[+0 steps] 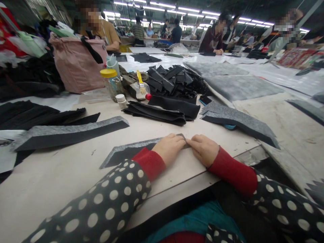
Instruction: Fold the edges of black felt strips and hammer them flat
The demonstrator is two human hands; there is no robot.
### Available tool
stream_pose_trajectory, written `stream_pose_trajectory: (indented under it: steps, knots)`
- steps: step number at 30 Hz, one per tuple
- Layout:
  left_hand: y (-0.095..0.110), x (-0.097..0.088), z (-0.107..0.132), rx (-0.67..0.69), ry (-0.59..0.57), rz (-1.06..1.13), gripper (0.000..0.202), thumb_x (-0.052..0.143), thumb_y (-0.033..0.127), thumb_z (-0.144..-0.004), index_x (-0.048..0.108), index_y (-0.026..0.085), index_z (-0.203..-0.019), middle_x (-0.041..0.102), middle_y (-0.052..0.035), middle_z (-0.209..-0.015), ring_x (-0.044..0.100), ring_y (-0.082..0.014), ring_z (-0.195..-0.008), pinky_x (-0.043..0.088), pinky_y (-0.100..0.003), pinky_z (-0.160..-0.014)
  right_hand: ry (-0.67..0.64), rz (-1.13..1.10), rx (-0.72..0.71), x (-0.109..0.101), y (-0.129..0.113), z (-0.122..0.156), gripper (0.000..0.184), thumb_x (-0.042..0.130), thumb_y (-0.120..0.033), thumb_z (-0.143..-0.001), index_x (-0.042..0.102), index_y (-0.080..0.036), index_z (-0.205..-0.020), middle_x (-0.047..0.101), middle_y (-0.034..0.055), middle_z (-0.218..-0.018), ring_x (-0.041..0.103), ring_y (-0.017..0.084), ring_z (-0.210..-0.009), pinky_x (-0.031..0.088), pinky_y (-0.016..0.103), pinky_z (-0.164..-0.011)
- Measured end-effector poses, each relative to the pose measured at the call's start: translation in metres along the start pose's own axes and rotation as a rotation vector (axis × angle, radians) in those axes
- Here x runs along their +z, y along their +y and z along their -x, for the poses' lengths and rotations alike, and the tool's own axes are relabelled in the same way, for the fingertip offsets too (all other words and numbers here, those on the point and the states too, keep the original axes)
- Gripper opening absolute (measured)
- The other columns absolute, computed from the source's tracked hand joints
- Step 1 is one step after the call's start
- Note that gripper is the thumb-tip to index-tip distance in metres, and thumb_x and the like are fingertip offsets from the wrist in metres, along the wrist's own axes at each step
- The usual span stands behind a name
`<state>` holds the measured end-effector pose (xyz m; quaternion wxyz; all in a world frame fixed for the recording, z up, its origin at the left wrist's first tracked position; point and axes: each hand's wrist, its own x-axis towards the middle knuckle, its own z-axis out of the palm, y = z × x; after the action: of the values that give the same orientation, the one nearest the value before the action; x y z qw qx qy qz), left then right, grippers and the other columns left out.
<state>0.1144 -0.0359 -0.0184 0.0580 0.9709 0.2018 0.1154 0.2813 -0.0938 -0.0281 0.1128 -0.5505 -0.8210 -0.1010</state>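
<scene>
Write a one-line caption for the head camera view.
Left hand and right hand rest on a grey-and-black felt strip on a work table.
</scene>
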Motion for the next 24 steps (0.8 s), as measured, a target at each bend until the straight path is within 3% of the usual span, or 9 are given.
stream_pose_trajectory:
  steps: [3,6,10,14,24]
  knots:
    - [0.004,-0.003,0.001,-0.023,-0.018,-0.061,0.022,0.034,0.017,-0.087,0.052,0.014,-0.099,0.055,-0.0062,-0.1,0.049,-0.0163,-0.09,0.042,-0.03,-0.081,-0.004,0.125,-0.012,0.001,-0.004,-0.002,0.022,0.041,-0.008,-0.077,0.062,-0.013,-0.083,0.054,0.0069,-0.07,0.045,0.018,-0.066,0.038,0.029,-0.062]
    - [0.009,-0.004,0.002,-0.013,-0.022,-0.136,0.029,0.03,0.015,-0.087,0.044,0.013,-0.113,0.049,-0.0089,-0.115,0.049,-0.0171,-0.092,0.043,-0.031,-0.078,-0.033,0.17,-0.04,0.0,-0.006,-0.002,0.02,0.042,-0.007,-0.078,0.061,-0.013,-0.076,0.053,0.0078,-0.071,0.043,0.019,-0.066,0.038,0.029,-0.063]
    - [0.015,-0.002,0.002,0.021,-0.044,-0.242,0.037,0.028,0.013,-0.086,0.038,0.009,-0.121,0.038,-0.0108,-0.13,0.047,-0.0199,-0.095,0.044,-0.033,-0.075,-0.029,0.178,-0.077,-0.002,-0.006,0.0,0.019,0.043,-0.007,-0.078,0.061,-0.008,-0.085,0.055,0.0094,-0.074,0.043,0.019,-0.067,0.039,0.03,-0.065]
    - [0.017,0.0,0.0,0.002,-0.05,-0.279,0.034,0.029,0.013,-0.085,0.045,0.006,-0.115,0.044,-0.0121,-0.124,0.046,-0.0218,-0.095,0.045,-0.033,-0.073,-0.005,0.172,-0.094,-0.004,-0.006,0.004,0.022,0.043,-0.007,-0.079,0.059,-0.006,-0.094,0.055,0.0097,-0.075,0.044,0.02,-0.068,0.04,0.029,-0.065]
    - [0.016,-0.005,-0.006,-0.009,-0.095,-0.221,0.023,0.033,0.013,-0.085,0.048,0.01,-0.103,0.052,-0.0117,-0.103,0.047,-0.0204,-0.091,0.043,-0.032,-0.076,0.045,0.165,-0.06,-0.005,-0.009,0.006,0.022,0.04,-0.009,-0.08,0.06,-0.008,-0.09,0.055,0.0091,-0.072,0.044,0.019,-0.068,0.039,0.03,-0.062]
